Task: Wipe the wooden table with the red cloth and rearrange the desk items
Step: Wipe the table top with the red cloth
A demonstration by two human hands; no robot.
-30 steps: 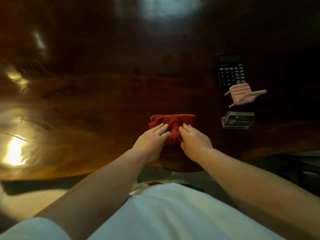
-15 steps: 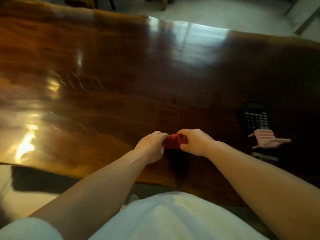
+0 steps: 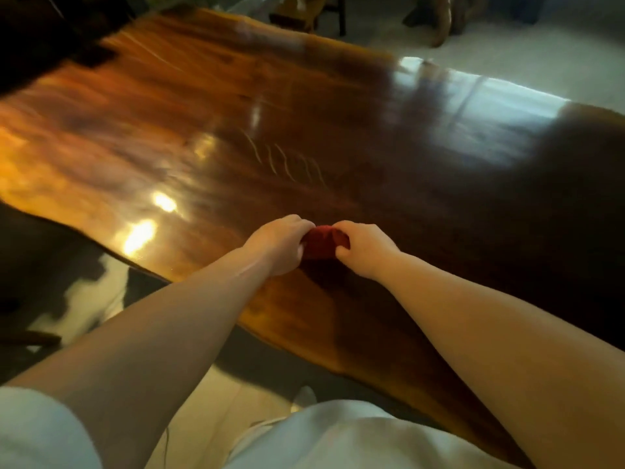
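Item one, tabletop [image 3: 338,137]: a long polished slab of dark wood running across your view from lower right to upper left, with a wavy near edge; it carries bright patches of reflected light at the near left and a wide pale sheen at the far right, and much of it is blurred. Item two, floor [image 3: 541,45]: pale, seen beyond the far edge, with dim furniture legs at the top that are too blurred to name. Item three, your shirt [image 3: 338,434]: white, filling the bottom of the view, with a white sleeve at lower left. Item four, your forearms: both bare, stretched forward over the near edge and meeting close to the middle of the slab. Item five, your left hand [image 3: 277,245]: knuckles up, fingers curled closed on the left side of the cloth. Item six, your right hand [image 3: 363,252]: fingers likewise clenched, pinching the right side of the same cloth. Item seven, cloth [image 3: 319,245]: red, bunched into a small wad between the two hands, low against the wood just past the near edge; whether it touches the surface cannot be told.
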